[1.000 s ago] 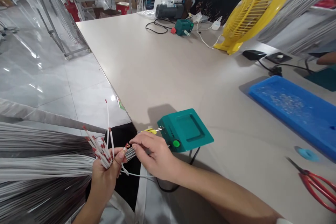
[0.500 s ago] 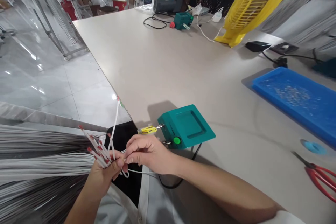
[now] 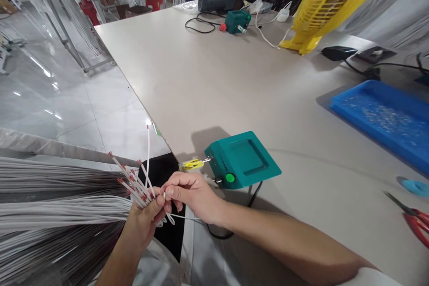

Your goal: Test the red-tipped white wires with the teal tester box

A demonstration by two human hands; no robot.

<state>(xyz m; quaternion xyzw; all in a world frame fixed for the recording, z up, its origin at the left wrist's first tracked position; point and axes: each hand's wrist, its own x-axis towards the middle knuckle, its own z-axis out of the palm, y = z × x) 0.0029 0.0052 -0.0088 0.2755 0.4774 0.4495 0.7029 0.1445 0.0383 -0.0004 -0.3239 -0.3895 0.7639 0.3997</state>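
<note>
My left hand [image 3: 145, 223] grips a thick bundle of white wires [image 3: 56, 214] with red tips [image 3: 134, 183] fanned upward past my thumb. My right hand [image 3: 191, 194] pinches one white wire right beside the left thumb; a loop of that wire hangs below my fingers. Just beyond the right hand a teal box [image 3: 243, 160] with a green button [image 3: 229, 178] sits on the beige table [image 3: 208, 80]. A yellow-capped metal probe [image 3: 194, 163] sticks out of its left side, close above my knuckles.
A blue tray [image 3: 385, 118] with small clear bits lies at the right. Red scissors [image 3: 414, 221] and a blue ring [image 3: 415, 186] are near the right edge. A yellow fan [image 3: 331, 4], a second teal box [image 3: 237, 21] and cables stand at the back. Tiled floor lies left.
My right hand has drawn back from the box's probe to the wire tips at my left thumb. The view has shifted slightly.
</note>
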